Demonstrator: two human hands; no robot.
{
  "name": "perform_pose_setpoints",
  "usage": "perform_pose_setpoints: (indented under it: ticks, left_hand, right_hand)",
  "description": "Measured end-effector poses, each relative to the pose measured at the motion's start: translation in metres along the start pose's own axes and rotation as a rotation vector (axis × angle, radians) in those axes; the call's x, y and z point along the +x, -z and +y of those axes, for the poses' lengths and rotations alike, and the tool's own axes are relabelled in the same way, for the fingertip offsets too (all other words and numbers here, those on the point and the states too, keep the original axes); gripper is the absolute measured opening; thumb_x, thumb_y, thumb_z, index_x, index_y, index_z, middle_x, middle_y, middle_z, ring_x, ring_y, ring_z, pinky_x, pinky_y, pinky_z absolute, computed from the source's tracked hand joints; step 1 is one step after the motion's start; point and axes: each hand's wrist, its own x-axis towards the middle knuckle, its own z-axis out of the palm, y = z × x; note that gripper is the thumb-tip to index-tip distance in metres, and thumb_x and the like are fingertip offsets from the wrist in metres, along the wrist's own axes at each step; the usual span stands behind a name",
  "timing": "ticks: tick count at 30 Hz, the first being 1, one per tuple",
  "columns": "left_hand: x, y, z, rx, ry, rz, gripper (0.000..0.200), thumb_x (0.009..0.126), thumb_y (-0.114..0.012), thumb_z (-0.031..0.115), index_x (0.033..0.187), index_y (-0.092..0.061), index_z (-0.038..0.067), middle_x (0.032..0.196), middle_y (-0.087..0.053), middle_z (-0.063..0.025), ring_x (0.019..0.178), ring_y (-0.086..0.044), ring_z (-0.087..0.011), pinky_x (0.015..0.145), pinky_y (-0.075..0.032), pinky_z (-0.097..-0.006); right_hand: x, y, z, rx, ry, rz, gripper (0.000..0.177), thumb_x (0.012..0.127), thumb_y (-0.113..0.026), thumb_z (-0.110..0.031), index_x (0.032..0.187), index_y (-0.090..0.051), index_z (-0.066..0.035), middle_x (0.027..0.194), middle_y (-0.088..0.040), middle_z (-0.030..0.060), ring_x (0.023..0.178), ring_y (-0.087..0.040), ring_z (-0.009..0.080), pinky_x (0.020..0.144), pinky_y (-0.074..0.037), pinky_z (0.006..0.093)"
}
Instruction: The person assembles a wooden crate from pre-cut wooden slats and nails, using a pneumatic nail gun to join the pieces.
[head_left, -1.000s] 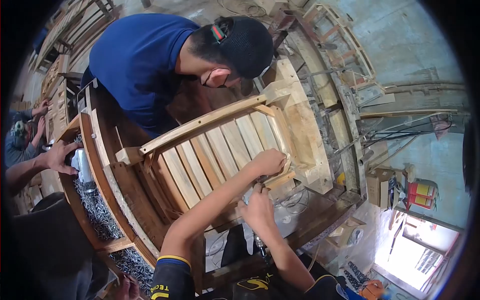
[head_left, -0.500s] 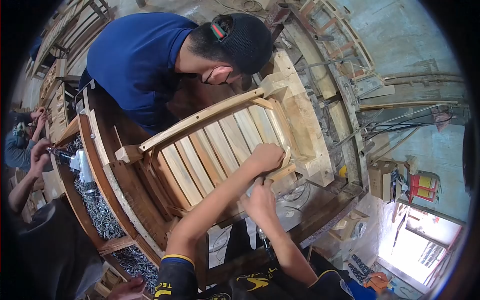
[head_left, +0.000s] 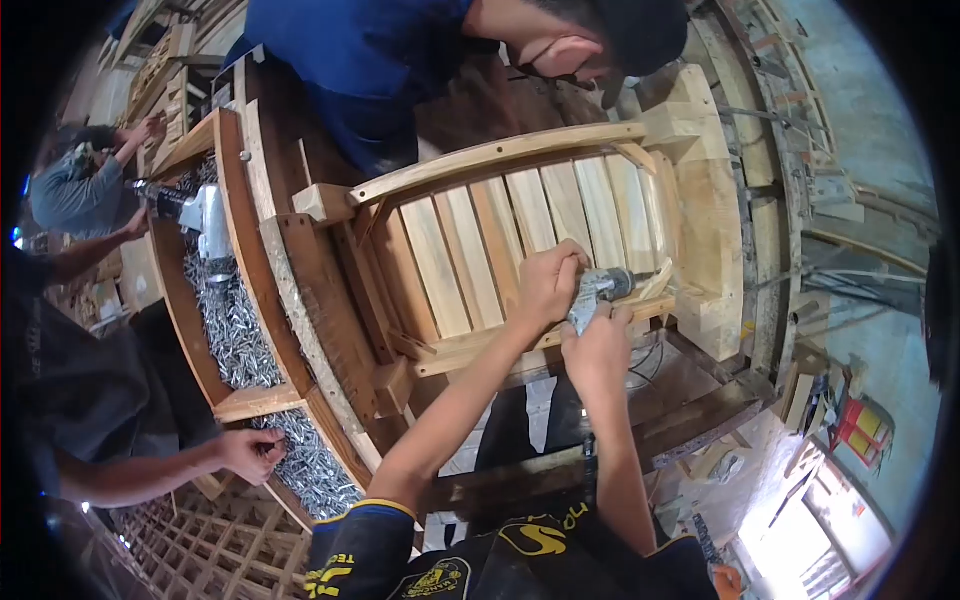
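My right hand [head_left: 597,350] grips a pneumatic driver [head_left: 592,290], its tip pointing right at a small wooden corner piece [head_left: 655,280]. My left hand [head_left: 550,285] is at the rear of the driver, fingers bent and pressed together against it; whether it holds anything small cannot be made out. Both hands are over the near right part of a slatted wooden frame [head_left: 500,150], whose pale slats [head_left: 437,260] lie side by side. A hose runs down from the driver along my right forearm.
A co-worker in blue [head_left: 350,60] leans over the far side. At left, another person's hand [head_left: 250,455] is at a tray of screws [head_left: 310,465]; a second driver [head_left: 212,220] lies over the longer screw tray [head_left: 235,340]. A wooden block [head_left: 710,200] borders the frame.
The view has shifted, so the frame appears lower and farther right. My left hand has moved from the corner back to the driver, which now shows between my hands. The co-worker's hand has reached the screws.
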Motion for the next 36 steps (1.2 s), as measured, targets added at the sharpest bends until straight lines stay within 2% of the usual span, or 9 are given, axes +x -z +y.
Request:
perform_pose_setpoints:
  ticks: [4, 7, 10, 13, 16, 17, 20, 26, 36]
  left_hand:
    - [0.000, -0.001, 0.009, 0.136, -0.038, 0.064, 0.020, 0.086, -0.046, 0.014, 0.080, -0.062, 0.004, 0.063, -0.061, -0.0160, 0.059, -0.063, -0.0318, 0.059, -0.049, -0.0392]
    - [0.000, -0.004, 0.006, 0.230, -0.039, 0.095, 0.023, 0.088, -0.045, 0.012, 0.088, -0.065, 0.000, 0.071, -0.065, -0.0121, 0.066, -0.065, -0.0222, 0.061, -0.050, -0.0329]
    - [-0.006, -0.008, 0.012, -0.297, 0.295, 0.366, 0.024, 0.089, -0.047, 0.011, 0.097, -0.066, -0.002, 0.079, -0.067, -0.0113, 0.073, -0.064, -0.0179, 0.062, -0.049, -0.0312]
    - [-0.024, 0.021, 0.038, -0.770, 0.603, 0.235, 0.029, 0.087, -0.052, -0.004, 0.115, -0.058, -0.008, 0.094, -0.067, -0.0159, 0.084, -0.064, -0.0188, 0.072, -0.055, -0.0277]
    - [-0.050, 0.033, 0.068, -0.829, 0.654, 0.143, 0.031, 0.087, -0.054, -0.008, 0.118, -0.055, -0.011, 0.099, -0.066, -0.0194, 0.092, -0.066, -0.0216, 0.082, -0.056, -0.0246]
    - [-0.061, 0.032, 0.078, -0.768, 0.625, 0.103, 0.031, 0.089, -0.056, -0.005, 0.119, -0.052, -0.014, 0.101, -0.065, -0.0225, 0.098, -0.066, -0.0249, 0.089, -0.055, -0.0233]
    - [-0.087, 0.016, 0.078, -0.721, 0.664, 0.065, 0.029, 0.091, -0.058, 0.000, 0.117, -0.055, -0.010, 0.100, -0.066, -0.0179, 0.091, -0.067, -0.0213, 0.075, -0.056, -0.0213]
    - [-0.108, -0.039, 0.077, -1.136, 0.694, 0.123, 0.016, 0.094, -0.060, 0.012, 0.103, -0.061, -0.001, 0.086, -0.064, -0.0052, 0.065, -0.054, -0.0075, 0.049, -0.038, -0.0167]
    - [-0.066, -0.130, 0.086, -1.330, 0.607, 0.222, 0.023, 0.093, -0.060, 0.008, 0.111, -0.058, -0.004, 0.084, -0.065, -0.0096, 0.059, -0.052, -0.0078, 0.047, -0.040, -0.0176]
  right_hand:
    - [0.001, 0.001, 0.007, -0.073, 0.015, 0.011, 0.044, 0.078, -0.071, -0.019, 0.103, -0.048, 0.010, 0.108, -0.048, 0.0283, 0.088, -0.061, 0.0450, 0.079, -0.050, 0.0484]
    - [0.002, -0.004, 0.017, -0.107, 0.120, 0.078, 0.046, 0.078, -0.072, -0.020, 0.104, -0.051, 0.010, 0.105, -0.053, 0.0310, 0.086, -0.059, 0.0467, 0.077, -0.049, 0.0466]
    - [-0.016, 0.021, 0.041, 0.163, 0.422, 0.109, 0.049, 0.076, -0.074, -0.018, 0.111, -0.052, 0.009, 0.102, -0.058, 0.0245, 0.080, -0.062, 0.0392, 0.075, -0.049, 0.0443]
    - [-0.056, 0.074, 0.044, 1.036, -0.071, -0.403, 0.055, 0.073, -0.075, -0.013, 0.119, -0.050, 0.006, 0.103, -0.060, 0.0159, 0.079, -0.062, 0.0310, 0.075, -0.049, 0.0434]
    - [-0.088, 0.123, 0.055, 1.068, 0.063, -0.431, 0.055, 0.072, -0.073, -0.009, 0.119, -0.049, 0.004, 0.102, -0.059, 0.0102, 0.085, -0.060, 0.0267, 0.079, -0.048, 0.0422]
    - [-0.087, 0.127, 0.072, 0.881, 0.209, -0.406, 0.056, 0.072, -0.072, -0.009, 0.121, -0.048, 0.004, 0.102, -0.060, 0.0120, 0.090, -0.060, 0.0256, 0.082, -0.047, 0.0407]
    - [-0.088, 0.141, 0.109, 0.399, 0.470, -0.292, 0.060, 0.072, -0.072, -0.009, 0.125, -0.045, 0.002, 0.105, -0.060, 0.0160, 0.100, -0.058, 0.0216, 0.088, -0.045, 0.0377]
    - [-0.095, 0.175, 0.123, 0.505, 0.414, -0.392, 0.046, 0.074, -0.077, -0.015, 0.113, -0.058, 0.003, 0.087, -0.067, 0.0113, 0.079, -0.060, 0.0114, 0.076, -0.049, 0.0296]
    - [-0.030, 0.235, 0.140, 0.192, 0.262, -0.505, 0.030, 0.078, -0.075, -0.021, 0.089, -0.064, 0.004, 0.064, -0.064, 0.0059, 0.053, -0.059, 0.0138, 0.054, -0.050, 0.0310]
